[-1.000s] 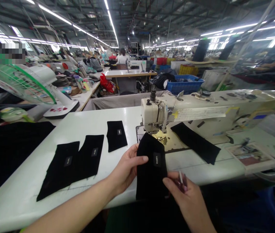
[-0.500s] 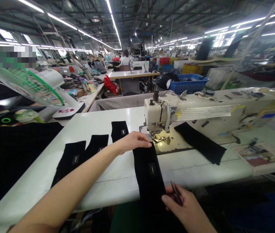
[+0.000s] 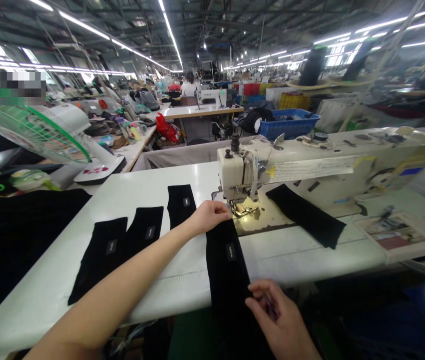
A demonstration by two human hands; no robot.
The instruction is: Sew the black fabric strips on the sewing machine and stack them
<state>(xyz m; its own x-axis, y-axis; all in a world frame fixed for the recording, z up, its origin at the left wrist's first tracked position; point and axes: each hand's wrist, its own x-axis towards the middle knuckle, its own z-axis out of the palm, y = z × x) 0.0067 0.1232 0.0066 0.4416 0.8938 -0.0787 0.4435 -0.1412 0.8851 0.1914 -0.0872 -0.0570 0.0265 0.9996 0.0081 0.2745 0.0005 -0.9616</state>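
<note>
A long black cloth piece (image 3: 227,270) with a small label (image 3: 231,252) hangs over the table's front edge. My left hand (image 3: 212,216) pinches its top end, just left of the needle area of the sewing machine (image 3: 237,175). At its right edge, lower down, my right hand (image 3: 278,312) pinches the cloth between thumb and forefinger, with small dark snips (image 3: 270,306) tucked in the palm, mostly hidden by the fingers. Three labelled black pieces lie to the left on the white table: one far left (image 3: 97,255), one middle (image 3: 144,225), one nearer the machine (image 3: 180,197).
Another black piece (image 3: 306,215) lies right of the needle, beside the machine bed. A tray of small items (image 3: 400,232) sits at the right. A fan (image 3: 28,125) stands at the left. Behind the machine is a blue basket (image 3: 291,125). A person (image 3: 188,87) sits far back.
The view has shifted slightly. My right hand's fingers have closed more around the snips, whose blades no longer stick up. My left hand still pinches the cloth top.
</note>
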